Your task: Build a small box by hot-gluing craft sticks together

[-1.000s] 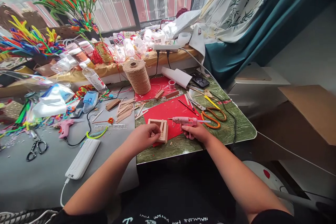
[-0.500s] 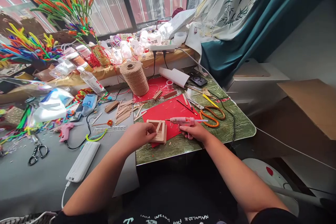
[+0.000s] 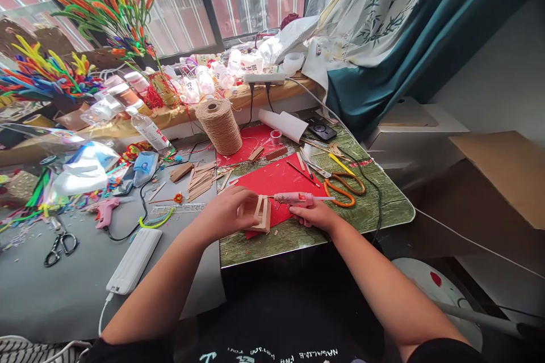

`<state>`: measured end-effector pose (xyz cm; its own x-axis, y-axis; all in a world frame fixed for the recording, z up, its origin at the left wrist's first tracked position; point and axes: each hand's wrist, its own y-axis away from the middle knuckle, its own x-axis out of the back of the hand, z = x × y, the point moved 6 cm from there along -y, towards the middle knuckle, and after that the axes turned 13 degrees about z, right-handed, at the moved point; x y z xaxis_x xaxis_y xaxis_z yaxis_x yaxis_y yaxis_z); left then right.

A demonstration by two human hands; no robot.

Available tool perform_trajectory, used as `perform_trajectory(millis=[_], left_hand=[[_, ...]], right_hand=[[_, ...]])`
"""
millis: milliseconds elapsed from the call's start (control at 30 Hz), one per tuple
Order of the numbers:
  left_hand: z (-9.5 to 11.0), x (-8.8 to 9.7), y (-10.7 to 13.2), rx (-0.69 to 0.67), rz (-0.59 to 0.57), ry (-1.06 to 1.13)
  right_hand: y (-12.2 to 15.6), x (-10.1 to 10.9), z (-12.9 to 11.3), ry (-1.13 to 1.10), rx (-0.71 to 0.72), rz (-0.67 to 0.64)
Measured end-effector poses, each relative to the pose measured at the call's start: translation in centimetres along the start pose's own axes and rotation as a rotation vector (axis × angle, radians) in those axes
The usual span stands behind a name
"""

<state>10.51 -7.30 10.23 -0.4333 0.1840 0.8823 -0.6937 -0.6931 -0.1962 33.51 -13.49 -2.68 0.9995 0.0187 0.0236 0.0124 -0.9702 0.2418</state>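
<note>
A small open box of wooden craft sticks (image 3: 265,221) stands on a red sheet (image 3: 272,177) near the table's front edge. My left hand (image 3: 225,212) grips its left side, thumb toward me and fingers over the far side, hiding much of it. A loose-looking stick slants across the box's opening. In my right hand (image 3: 315,214) is a pink hot glue gun (image 3: 293,198), held level with a clear glue stick out of its back. Its nozzle points left at the top right corner of the box; whether it touches, I cannot tell.
Behind the sheet stand a twine spool (image 3: 219,126) and orange-handled scissors (image 3: 346,187). Loose wooden strips (image 3: 201,178) lie left of it. Further left are a second pink glue gun (image 3: 105,212), a white power bank (image 3: 134,261) and black scissors (image 3: 61,248). A cable (image 3: 378,198) runs down at right.
My left hand has opened from a pinch over the box and spread around its left side. The glue gun has shifted slightly left, its nozzle nearer the box.
</note>
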Motion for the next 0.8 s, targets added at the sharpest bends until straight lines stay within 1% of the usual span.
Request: perform_trajectory(millis=[33, 100, 167, 233, 333, 467, 533, 600, 733, 800], left_hand=[[0.0, -0.1, -0.2, -0.058, -0.027, 0.043], [-0.3, -0.7, -0.4, -0.119, -0.096, 0.096], [-0.8, -1.2, -0.6, -0.122, -0.144, 0.107], [-1.1, -1.6, -0.7, -0.105, -0.161, 0.106], [-1.0, -1.8, -0.8, -0.096, -0.154, 0.102], [-0.8, -2.0, -0.8, -0.104, -0.127, 0.066], [-0.8, -2.2, -0.7, -0.1, -0.113, 0.044], [-0.7, -2.4, -0.7, -0.096, -0.103, 0.033], [-0.6, -2.8, -0.6, -0.091, -0.094, 0.053], [-0.6, -2.9, -0.6, -0.085, -0.092, 0.068]], right_hand=[[0.1, -0.1, -0.3, 0.009, 0.013, -0.01], [0.2, -0.2, -0.9, 0.023, 0.039, -0.021], [0.4, -0.4, -1.4, 0.029, 0.067, -0.03], [0.4, -0.4, -1.5, 0.038, 0.081, -0.036], [0.1, -0.3, -0.8, 0.039, 0.068, -0.023], [-0.5, 0.1, 1.0, 0.018, 0.023, 0.05], [-0.6, 0.2, 1.4, 0.018, 0.003, 0.064], [-0.5, 0.0, 1.1, 0.018, 0.01, 0.049], [-0.1, -0.5, -0.4, -0.007, 0.055, -0.015], [0.0, -0.6, -0.7, -0.016, 0.046, -0.015]])
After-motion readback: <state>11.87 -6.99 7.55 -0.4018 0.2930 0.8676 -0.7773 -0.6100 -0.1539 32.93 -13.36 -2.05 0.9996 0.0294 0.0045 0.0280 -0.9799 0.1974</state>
